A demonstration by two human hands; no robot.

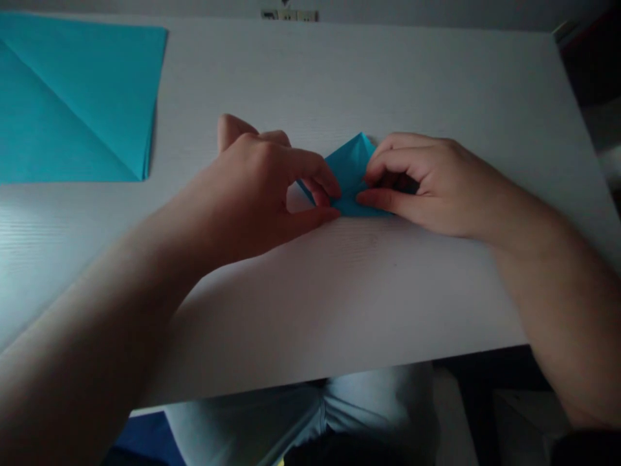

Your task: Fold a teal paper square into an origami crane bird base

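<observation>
Okay, we've got a small folded paper (348,166) lying flat-ish on the white table (310,285), right of centre, between the two hands. It's blue, darker in the shade of the hands, with a sharp peak on the far side and crease lines running down from that peak. Near edge looks straight; the left and right parts are partly covered, so we can't tell the full outline.

Left hand (257,188): thumb at the near edge, index tip just beyond it on the paper, tips close together; we can't tell whether they clamp it. Right hand (436,181): thumb flat on the paper, other fingers curled over its right side, a slight gap showing; pinch or mere press, we can't tell.

Far left of the table, well apart, we see a bigger blue sheet (107,84), cut off by the frame, one diagonal crease, layered edges at its right. Below the near table edge we note light trousers (383,408).
</observation>
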